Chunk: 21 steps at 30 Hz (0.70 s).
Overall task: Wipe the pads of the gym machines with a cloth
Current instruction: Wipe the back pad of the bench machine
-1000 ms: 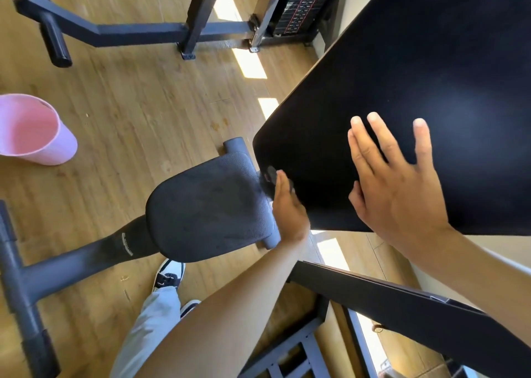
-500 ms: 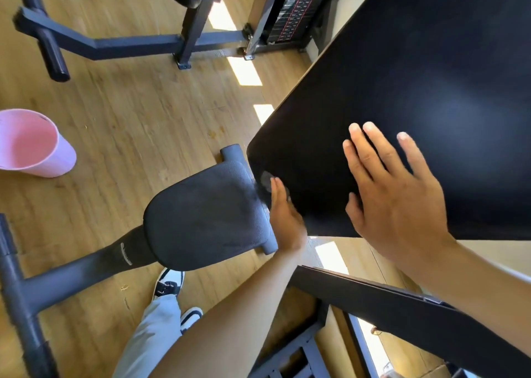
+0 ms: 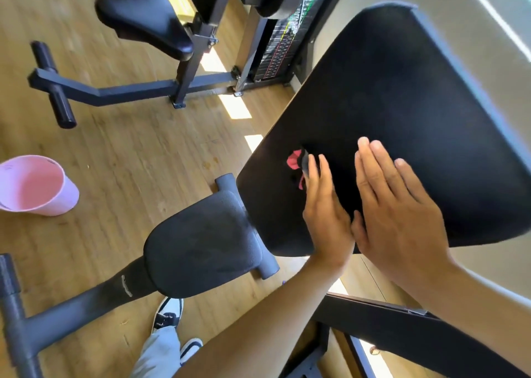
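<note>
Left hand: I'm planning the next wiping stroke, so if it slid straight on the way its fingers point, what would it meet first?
The left hand points up the large black back pad. First comes the dark cloth with red markings at its fingertips, then apparently bare pad.

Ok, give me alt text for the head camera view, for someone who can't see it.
Two bare hands lie flat on a large black back pad: the left hand presses a dark cloth with red markings against it, and the right hand rests open beside it. Below sits a smaller black seat pad, with a pink bucket on the wooden floor.
</note>
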{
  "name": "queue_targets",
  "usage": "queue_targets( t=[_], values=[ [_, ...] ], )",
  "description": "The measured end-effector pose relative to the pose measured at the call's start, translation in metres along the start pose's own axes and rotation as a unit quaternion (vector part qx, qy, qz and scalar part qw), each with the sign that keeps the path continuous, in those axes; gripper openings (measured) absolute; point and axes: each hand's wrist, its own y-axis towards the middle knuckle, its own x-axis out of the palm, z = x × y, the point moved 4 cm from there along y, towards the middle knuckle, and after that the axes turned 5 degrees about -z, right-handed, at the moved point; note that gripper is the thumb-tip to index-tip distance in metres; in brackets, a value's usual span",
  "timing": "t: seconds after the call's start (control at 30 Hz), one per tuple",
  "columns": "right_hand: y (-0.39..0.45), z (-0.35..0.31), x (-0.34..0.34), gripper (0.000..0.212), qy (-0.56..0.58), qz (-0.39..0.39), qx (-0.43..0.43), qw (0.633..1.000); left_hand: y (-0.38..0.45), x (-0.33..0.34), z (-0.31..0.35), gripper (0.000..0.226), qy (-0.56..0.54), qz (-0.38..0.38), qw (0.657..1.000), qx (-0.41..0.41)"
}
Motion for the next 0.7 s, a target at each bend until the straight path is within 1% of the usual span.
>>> queue_targets(
  t=[0.1,0.17,0.27,0.33,0.4,0.43,0.5,0.6,0.7],
  values=[
    [-0.001,0.004,0.002,0.068,-0.010,0.010,0.007,1.000,0.017,-0.004,0.038,0.053,-0.002,-0.083,0.991,0.102],
    [0.001,0.008,0.001,0.069,-0.003,0.014,0.024,1.000,0.043,-0.003,0.060,0.052,-0.015,-0.122,0.986,0.114],
    [0.003,0.010,-0.004,0.071,-0.002,0.001,0.023,1.000,0.064,-0.010,0.071,0.058,0.035,-0.122,0.983,0.133],
    [0.002,0.011,-0.009,0.073,-0.003,0.006,0.042,0.999,0.066,-0.015,0.071,0.066,0.029,-0.134,0.982,0.133],
    [0.004,0.010,-0.012,0.071,0.003,0.013,0.045,0.999,0.074,-0.018,0.076,0.073,0.040,-0.127,0.984,0.123],
    [0.003,0.010,-0.013,0.072,0.009,0.007,0.044,0.999,0.079,-0.019,0.080,0.074,0.053,-0.125,0.985,0.111],
    [0.003,0.011,-0.015,0.077,0.027,-0.009,0.050,0.998,0.088,-0.020,0.086,0.074,0.075,-0.146,0.981,0.100],
    [0.011,0.019,-0.031,0.072,0.055,-0.001,0.072,0.996,0.101,-0.031,0.093,0.070,0.110,-0.183,0.969,0.126],
    [0.028,0.041,-0.053,0.076,0.038,0.023,0.105,0.993,0.138,-0.034,0.111,0.068,0.120,-0.180,0.963,0.162]
  ],
)
